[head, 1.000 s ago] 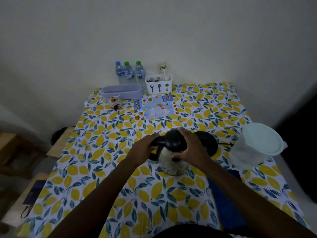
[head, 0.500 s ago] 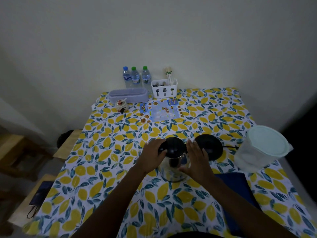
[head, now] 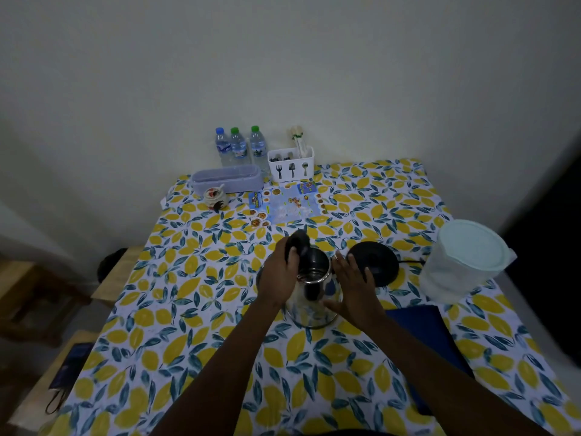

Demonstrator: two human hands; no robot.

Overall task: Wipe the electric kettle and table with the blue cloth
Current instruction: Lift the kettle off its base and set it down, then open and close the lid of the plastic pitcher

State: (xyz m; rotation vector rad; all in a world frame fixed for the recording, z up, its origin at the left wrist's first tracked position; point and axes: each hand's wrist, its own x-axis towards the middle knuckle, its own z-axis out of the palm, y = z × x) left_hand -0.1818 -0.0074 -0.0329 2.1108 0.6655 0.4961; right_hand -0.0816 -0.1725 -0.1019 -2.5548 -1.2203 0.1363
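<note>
The steel electric kettle point(head: 309, 305) stands mid-table on the lemon-print tablecloth point(head: 201, 297), its inside visible from above. My left hand point(head: 281, 272) grips the black lid point(head: 298, 245), which is swung up and back. My right hand point(head: 353, 283) rests flat against the kettle's right side, fingers spread. The black kettle base point(head: 375, 262) sits just right of the kettle with its cord running right. The blue cloth point(head: 430, 338) lies flat at the near right, partly under my right forearm.
A lidded translucent tub point(head: 465, 262) stands at the right edge. Along the wall are three water bottles point(head: 239, 146), a white cutlery caddy point(head: 290, 166), a lilac box point(head: 228, 180), a small jar point(head: 213, 196) and a printed leaflet point(head: 286, 206). Wooden furniture sits left.
The kettle's lid was shut and is now lifted open by my left hand. My right hand slid from the lid top down to the kettle's right side.
</note>
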